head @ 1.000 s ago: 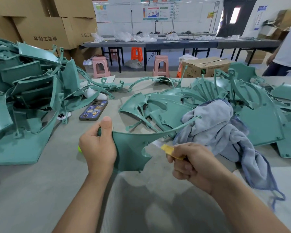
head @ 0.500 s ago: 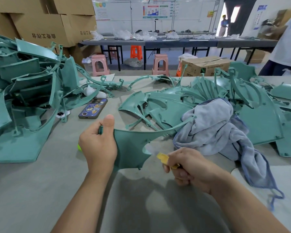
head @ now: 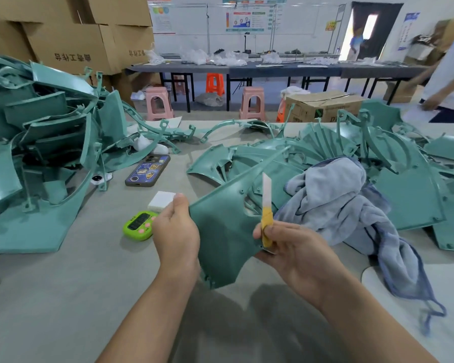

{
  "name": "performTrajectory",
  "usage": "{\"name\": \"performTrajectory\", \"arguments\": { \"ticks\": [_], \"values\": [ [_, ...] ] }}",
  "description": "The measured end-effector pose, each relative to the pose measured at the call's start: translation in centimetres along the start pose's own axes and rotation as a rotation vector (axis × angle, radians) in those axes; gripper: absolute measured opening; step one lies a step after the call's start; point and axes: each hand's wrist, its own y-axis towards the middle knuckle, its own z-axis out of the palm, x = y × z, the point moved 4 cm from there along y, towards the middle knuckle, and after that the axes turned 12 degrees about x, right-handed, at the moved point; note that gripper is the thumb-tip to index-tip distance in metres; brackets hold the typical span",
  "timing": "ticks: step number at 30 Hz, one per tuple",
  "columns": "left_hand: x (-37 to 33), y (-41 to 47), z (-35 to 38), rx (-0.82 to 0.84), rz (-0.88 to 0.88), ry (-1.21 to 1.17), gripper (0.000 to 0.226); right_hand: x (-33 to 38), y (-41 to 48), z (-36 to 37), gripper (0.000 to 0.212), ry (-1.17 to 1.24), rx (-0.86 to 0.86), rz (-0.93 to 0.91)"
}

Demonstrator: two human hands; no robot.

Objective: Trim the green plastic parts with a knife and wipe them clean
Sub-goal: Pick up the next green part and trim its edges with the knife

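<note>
I hold a green plastic part up over the table, its long thin arm pointing up and right. My left hand grips its left edge, thumb on top. My right hand grips a knife with a yellow handle, its white blade pointing straight up in front of the part's right edge; the fingers also touch the part's lower right edge. A grey-blue cloth lies crumpled on the table just right of the knife.
A tall heap of green parts fills the left; more parts are spread at centre and right. A phone, a white block and a green timer lie left of my hands. A person stands far right.
The part has been turned and tilted, its broad face now toward me. My right hand moved up, and the knife blade now points upward. The timer and white block are uncovered.
</note>
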Motion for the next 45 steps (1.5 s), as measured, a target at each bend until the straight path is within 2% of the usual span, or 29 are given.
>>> {"name": "performTrajectory", "arguments": {
  "ticks": [3,5,6,8,10,13,15,17,20,25,29,31,34,37,40,42,45],
  "values": [
    [-1.1,-0.7,0.6,0.139,0.229,0.403,0.03,0.7,0.0,-1.0,0.014,-0.024,-0.136,-0.078],
    [-2.1,-1.5,1.6,0.264,0.351,0.649,0.016,1.4,-0.2,-1.2,0.014,-0.095,-0.108,-0.1],
    [-2.3,-1.8,2.0,0.336,0.353,0.688,0.016,1.6,-0.4,-1.1,0.014,-0.127,-0.076,-0.097],
    [-2.2,-2.2,2.5,0.464,0.287,0.562,0.019,2.0,-0.6,-1.2,0.014,-0.157,-0.021,-0.083],
    [-2.3,-2.2,2.5,0.485,0.24,0.293,0.017,2.6,-0.7,-1.6,0.013,-0.093,-0.023,-0.117],
    [-2.9,-1.4,1.6,0.402,0.365,0.106,0.008,3.6,-0.8,-3.5,0.018,-0.03,-0.229,-0.223],
    [-2.9,-1.0,1.4,0.401,0.438,0.137,0.008,3.8,-0.9,-4.0,0.031,-0.095,-0.325,-0.226],
    [-2.6,-0.9,1.2,0.396,0.449,0.189,0.006,3.3,-0.7,-3.8,0.039,-0.125,-0.343,-0.185],
    [-2.2,-0.5,1.0,0.377,0.431,0.233,0.014,2.4,-0.2,-2.7,0.033,-0.222,-0.29,-0.113],
    [-2.3,-0.2,1.1,0.475,0.464,0.239,0.022,1.9,0.1,-1.4,0.036,-0.263,-0.168,-0.081],
    [-2.4,0.2,1.0,0.51,0.448,0.205,0.024,2.9,-0.5,-2.2,0.029,-0.364,-0.214,0.003],
    [-2.4,0.4,0.9,0.523,0.44,0.184,0.022,3.6,-0.9,-2.6,0.028,-0.342,-0.236,-0.04],
    [-2.5,0.4,0.9,0.571,0.442,0.191,0.025,4.0,-1.3,-2.1,0.015,-0.201,-0.173,-0.118],
    [-2.6,0.2,0.9,0.606,0.441,0.206,0.035,3.5,-1.2,-1.7,0.024,-0.219,-0.125,-0.02],
    [-2.8,0.1,0.9,0.602,0.452,0.231,0.041,3.6,-1.4,-2.7,0.027,-0.337,-0.239,0.074],
    [-2.9,0.1,1.0,0.598,0.481,0.268,0.037,3.7,-1.4,-2.9,0.023,-0.346,-0.278,0.036],
    [-2.9,0.0,0.9,0.604,0.484,0.275,0.035,3.6,-1.2,-2.4,0.029,-0.204,-0.229,-0.078]
  ]
}}
